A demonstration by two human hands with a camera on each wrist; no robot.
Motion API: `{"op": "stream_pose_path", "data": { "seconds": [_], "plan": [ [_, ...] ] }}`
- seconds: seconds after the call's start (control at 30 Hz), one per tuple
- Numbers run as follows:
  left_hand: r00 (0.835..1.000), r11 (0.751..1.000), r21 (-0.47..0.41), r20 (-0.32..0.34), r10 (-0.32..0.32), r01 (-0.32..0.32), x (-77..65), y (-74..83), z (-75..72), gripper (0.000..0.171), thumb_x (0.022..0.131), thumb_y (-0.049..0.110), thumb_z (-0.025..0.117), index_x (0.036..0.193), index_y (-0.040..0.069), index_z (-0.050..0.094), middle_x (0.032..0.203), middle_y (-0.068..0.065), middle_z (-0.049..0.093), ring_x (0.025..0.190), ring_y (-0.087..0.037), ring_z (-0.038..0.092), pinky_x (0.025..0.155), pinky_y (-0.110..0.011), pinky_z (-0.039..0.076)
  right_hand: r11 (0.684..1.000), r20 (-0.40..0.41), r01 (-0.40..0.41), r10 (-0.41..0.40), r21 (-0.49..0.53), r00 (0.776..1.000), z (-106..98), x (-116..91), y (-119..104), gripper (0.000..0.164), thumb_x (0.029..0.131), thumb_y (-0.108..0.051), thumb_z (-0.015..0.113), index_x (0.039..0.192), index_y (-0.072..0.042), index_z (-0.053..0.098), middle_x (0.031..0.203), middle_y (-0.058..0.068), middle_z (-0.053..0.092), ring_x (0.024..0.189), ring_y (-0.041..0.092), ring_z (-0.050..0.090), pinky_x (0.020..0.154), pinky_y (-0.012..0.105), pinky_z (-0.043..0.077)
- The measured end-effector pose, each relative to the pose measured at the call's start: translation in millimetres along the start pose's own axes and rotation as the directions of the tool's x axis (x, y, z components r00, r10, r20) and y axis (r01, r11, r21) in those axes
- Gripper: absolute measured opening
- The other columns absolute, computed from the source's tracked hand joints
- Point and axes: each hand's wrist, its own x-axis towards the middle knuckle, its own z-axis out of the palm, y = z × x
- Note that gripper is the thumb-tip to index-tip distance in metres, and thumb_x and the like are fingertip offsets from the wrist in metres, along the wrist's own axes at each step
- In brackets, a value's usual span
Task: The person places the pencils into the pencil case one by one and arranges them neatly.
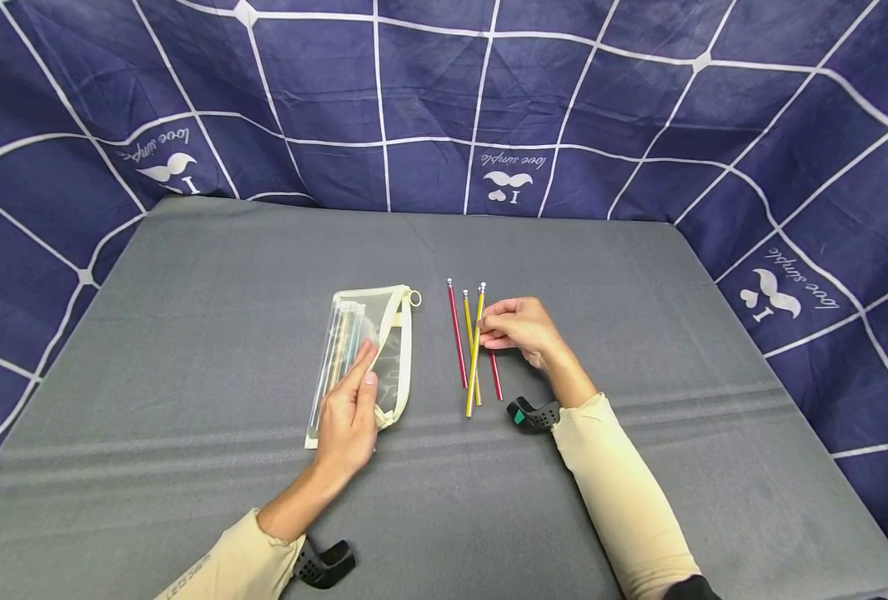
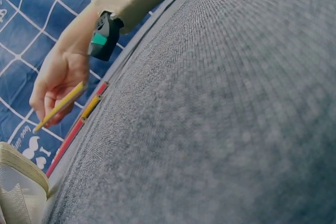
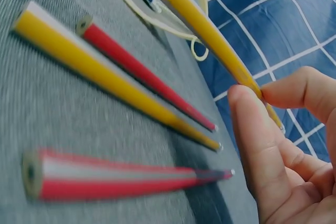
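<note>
On grey cloth [image 1: 218, 333] at left, a clear, cream-edged pouch [image 1: 405, 354] with slim sticks [image 1: 337, 354] inside, its mouth's near edge between thumb and fingers of the left hand [image 1: 348, 408]. Just right of the pouch, flat on the cloth, a red pencil [image 1: 457, 333] and a yellow pencil [image 1: 468, 321]. Next, a second yellow pencil [image 1: 475, 354], raised in a narrow fingertip pinch of the right hand [image 1: 520, 329], near another red pencil [image 1: 496, 375].
</note>
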Motion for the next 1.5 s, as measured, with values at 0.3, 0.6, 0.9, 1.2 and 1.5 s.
{"op": "stream_pose_path", "data": {
  "seconds": [0.3,0.6,0.9,1.2,1.5],
  "plan": [
    [1.0,1.0,-0.009,0.002,0.002,-0.002,-0.3,2.1,-0.7,0.034,0.1,0.0,0.049,0.132,-0.009,0.058,0.141,-0.021,0.052,0.132,-0.034,0.048,0.111,-0.04,0.034,0.992,-0.072,0.039,-0.031,0.121,0.997,19.9,8.1,-1.5,0.013,0.082,0.015,0.059,0.091,0.006,0.062,0.07,0.008,0.068,0.057,0.014,0.068,0.059,0.027,0.059],
    [1.0,1.0,-0.006,0.003,0.013,-0.013,-0.3,3.3,1.0,0.035,0.1,0.001,0.049,0.132,-0.008,0.057,0.141,-0.021,0.052,0.132,-0.034,0.048,0.112,-0.035,0.033,0.98,-0.112,0.085,-0.066,0.179,0.992,35.6,11.7,-3.1,0.014,0.081,0.014,0.057,0.091,0.006,0.062,0.068,0.009,0.069,0.058,0.016,0.069,0.06,0.027,0.059],
    [1.0,1.0,-0.001,0.005,0.019,-0.019,0.0,2.3,-0.2,0.035,0.101,0.002,0.049,0.133,-0.008,0.057,0.141,-0.021,0.052,0.132,-0.034,0.049,0.113,-0.03,0.032,0.982,-0.096,0.078,-0.062,0.172,0.993,53.5,12.6,-0.9,0.015,0.08,0.015,0.057,0.09,0.006,0.063,0.072,0.01,0.07,0.06,0.018,0.07,0.062,0.029,0.06],
    [1.0,1.0,0.014,0.015,0.015,-0.015,0.8,2.9,-1.5,0.035,0.101,0.003,0.049,0.133,-0.008,0.057,0.142,-0.02,0.052,0.132,-0.034,0.048,0.112,-0.035,0.033,0.973,-0.096,0.085,-0.065,0.215,0.993,67.7,11.9,2.6,0.015,0.08,0.016,0.056,0.089,0.005,0.062,0.07,0.009,0.068,0.059,0.017,0.069,0.061,0.028,0.059],
    [1.0,0.999,0.04,0.016,0.005,-0.006,0.9,1.9,-3.5,0.035,0.101,0.004,0.048,0.133,-0.007,0.057,0.142,-0.02,0.052,0.131,-0.033,0.049,0.112,-0.036,0.034,0.974,0.008,0.029,-0.031,0.223,0.999,86.6,6.6,7.7,0.014,0.082,0.018,0.057,0.088,0.007,0.063,0.07,0.011,0.068,0.059,0.017,0.069,0.062,0.029,0.06]
  ]
}}
